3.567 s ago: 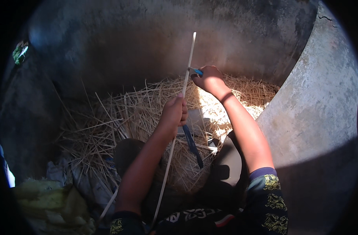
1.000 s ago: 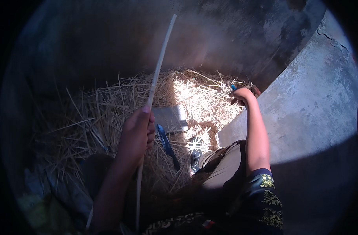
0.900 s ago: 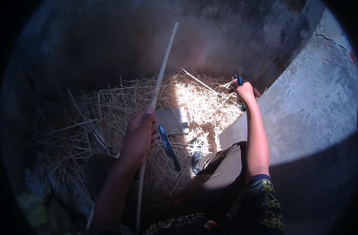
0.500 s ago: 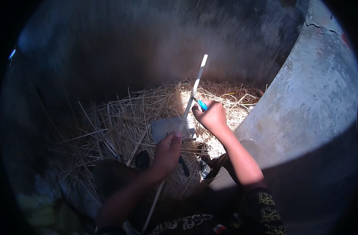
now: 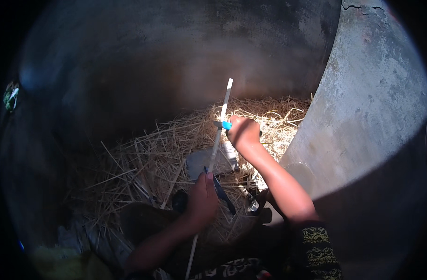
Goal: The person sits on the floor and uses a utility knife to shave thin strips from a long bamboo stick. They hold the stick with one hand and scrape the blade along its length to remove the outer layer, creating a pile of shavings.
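Observation:
A long pale strip [image 5: 226, 99], which looks like split bamboo or wood, slants up and away from my body. My left hand [image 5: 202, 198] is closed around its lower part, thumb lying along it. In my right hand [image 5: 245, 134] is a small knife with a bright blue handle [image 5: 226, 125]. Its short dark blade [image 5: 217, 124] lies across the strip, above the left hand. The strip's lower end passes under my left wrist toward my lap.
Loose straw and shavings [image 5: 148, 158] cover the ground. A grey flat block [image 5: 199, 161] lies beneath the strip, beside a long dark thing [image 5: 224, 195]. A tall curved dark wall [image 5: 143, 60] stands behind; a sunlit grey curved surface [image 5: 358, 107] rises at the right.
The view has shifted a little. The knife blade has turned to lie flatter across the strip. The strip's top now sits lower and farther left in view, and both hands keep their hold.

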{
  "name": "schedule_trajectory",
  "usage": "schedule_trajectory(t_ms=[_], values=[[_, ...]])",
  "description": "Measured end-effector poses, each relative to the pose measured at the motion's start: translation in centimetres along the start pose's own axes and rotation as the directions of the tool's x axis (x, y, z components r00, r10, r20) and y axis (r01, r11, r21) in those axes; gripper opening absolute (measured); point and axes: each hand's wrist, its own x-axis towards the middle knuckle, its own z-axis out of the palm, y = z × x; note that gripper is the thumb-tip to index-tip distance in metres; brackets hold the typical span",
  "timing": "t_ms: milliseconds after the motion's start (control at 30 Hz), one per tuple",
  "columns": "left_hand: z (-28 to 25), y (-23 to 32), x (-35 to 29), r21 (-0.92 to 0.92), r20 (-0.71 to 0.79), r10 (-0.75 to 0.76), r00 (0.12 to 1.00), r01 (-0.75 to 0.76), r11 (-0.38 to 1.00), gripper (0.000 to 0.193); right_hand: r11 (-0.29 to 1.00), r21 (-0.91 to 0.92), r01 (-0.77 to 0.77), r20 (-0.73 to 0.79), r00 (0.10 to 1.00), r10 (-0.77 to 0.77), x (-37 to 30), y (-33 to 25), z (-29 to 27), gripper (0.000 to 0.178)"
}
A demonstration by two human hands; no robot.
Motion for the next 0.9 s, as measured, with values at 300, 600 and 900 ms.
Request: schedule_trajectory(t_ms=[300, 600, 900], values=[[1.9, -1.0, -1.4, -0.026, 0.102, -0.024, 0.995, 0.027, 0.999, 0.035, 0.853, 0.159, -0.496, -0.136, 0.845, 0.517, 2.5, 8.1, -7.7, 0.013], [1.6, -2.4, -0.9, -0.176, 0.104, -0.012, 0.994, 0.031, 0.984, 0.032, 0.988, 0.034, 0.151, 0.022, 0.988, -0.151, -6.0, 0.9, -1.3, 0.005], [2.2, -1.9, 0.0, 0.071, -0.052, 0.105, 0.993, -0.102, 0.992, 0.027, 0.96, -0.017, 0.278, 0.123, 0.954, -0.274, -5.2, 0.4, -0.3, 0.016]])
